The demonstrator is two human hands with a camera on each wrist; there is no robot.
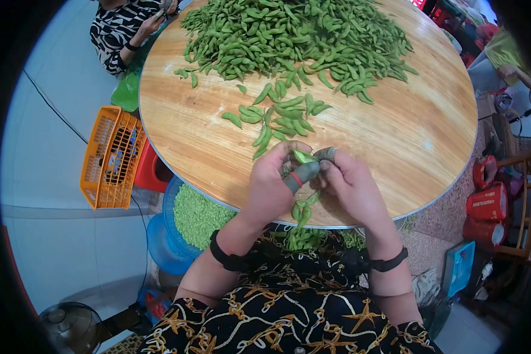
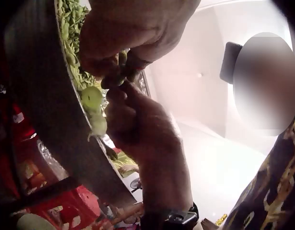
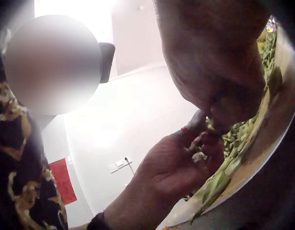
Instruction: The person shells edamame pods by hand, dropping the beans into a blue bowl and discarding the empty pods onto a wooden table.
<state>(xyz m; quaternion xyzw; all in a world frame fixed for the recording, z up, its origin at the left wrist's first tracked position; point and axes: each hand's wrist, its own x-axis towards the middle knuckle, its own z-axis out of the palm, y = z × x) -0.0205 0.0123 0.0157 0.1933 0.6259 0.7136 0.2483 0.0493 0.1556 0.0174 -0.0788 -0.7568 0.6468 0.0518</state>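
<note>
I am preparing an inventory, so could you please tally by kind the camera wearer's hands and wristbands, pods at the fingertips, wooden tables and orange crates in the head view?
Hands: 2 (left hand, right hand)
Wristbands: 2 (left band, right band)
Green pod at fingertips: 1
Wooden table: 1
Orange crate: 1
Total: 7

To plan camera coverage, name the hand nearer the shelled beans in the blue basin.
Left. The left hand is above and to the right of the shelled beans; the right hand is farther right, beyond it.

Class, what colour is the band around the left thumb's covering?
The band is red, clearest in the head view.
</note>
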